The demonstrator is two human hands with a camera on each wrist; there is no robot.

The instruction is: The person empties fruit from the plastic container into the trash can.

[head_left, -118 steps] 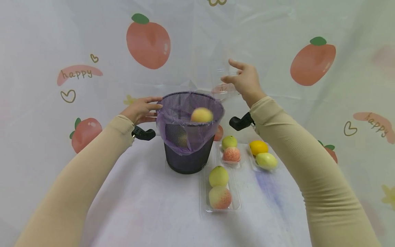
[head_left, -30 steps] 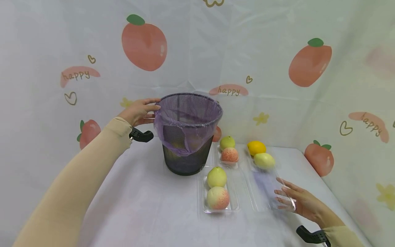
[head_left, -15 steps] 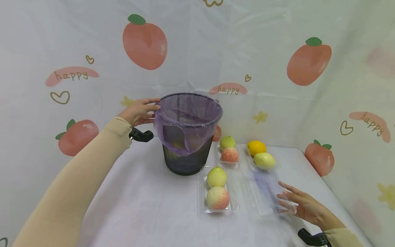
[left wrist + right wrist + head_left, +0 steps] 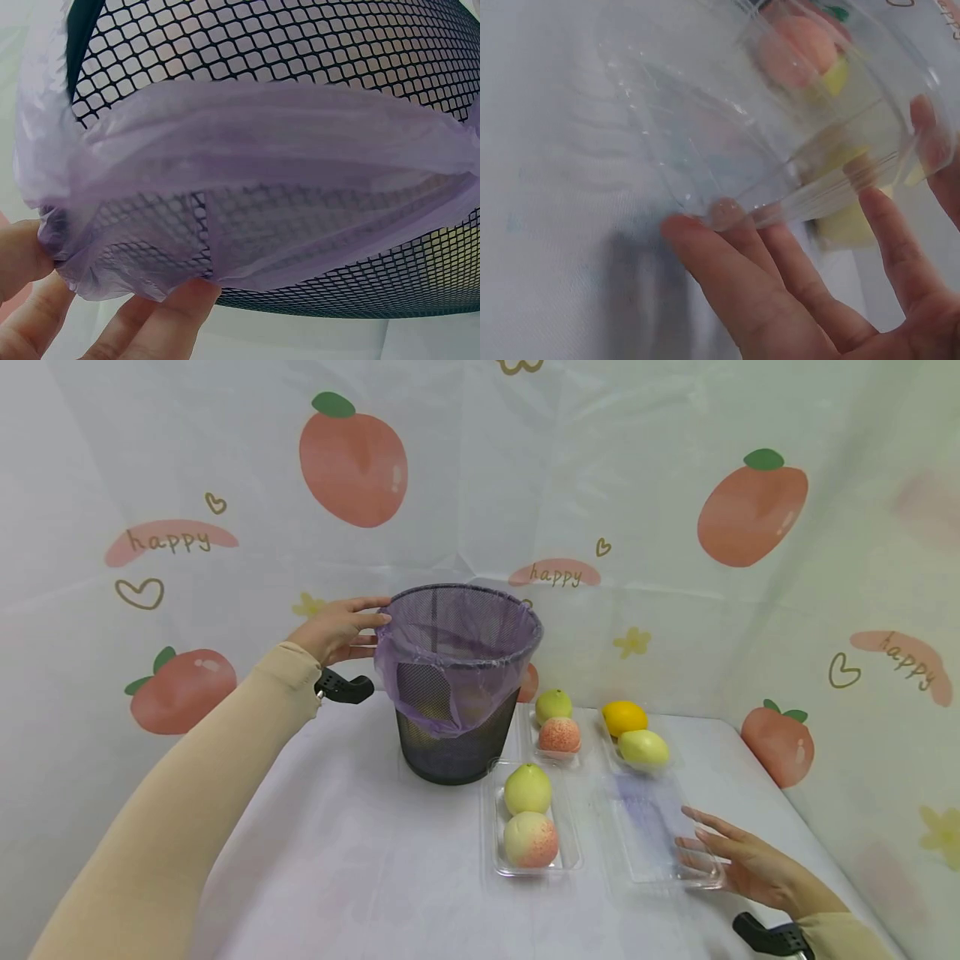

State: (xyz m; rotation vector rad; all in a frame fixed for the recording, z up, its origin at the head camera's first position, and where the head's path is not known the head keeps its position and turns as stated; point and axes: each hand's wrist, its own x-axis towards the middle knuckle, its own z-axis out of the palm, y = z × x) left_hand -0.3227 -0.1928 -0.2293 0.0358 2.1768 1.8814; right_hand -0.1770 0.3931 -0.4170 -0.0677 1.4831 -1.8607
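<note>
My left hand (image 4: 333, 631), fingers extended, touches the left side of a black mesh wastebasket (image 4: 457, 760). The basket is lined with a purple plastic bag (image 4: 420, 693) folded over its rim; in the left wrist view the fingertips (image 4: 187, 300) press on that bag (image 4: 270, 135). At the right, my right hand (image 4: 757, 864) holds a clear plastic box (image 4: 652, 881) by its near end, low over the table. In the right wrist view the fingers (image 4: 735, 285) spread round the box's edge (image 4: 705, 150), and no fruit shows inside it.
In front of the basket stands a clear box (image 4: 570, 860) with a green fruit (image 4: 527, 789) and a peach (image 4: 531, 841). Behind are a box with a green fruit (image 4: 553, 706) and a peach (image 4: 559, 736), and another with a yellow fruit (image 4: 625, 718) and a lemon (image 4: 643, 748).
A yellowish fruit seen at the basket's mouth is out of sight. The right hand has come down from beside the basket to the table's right, lowering the clear box. The left hand stays put.
</note>
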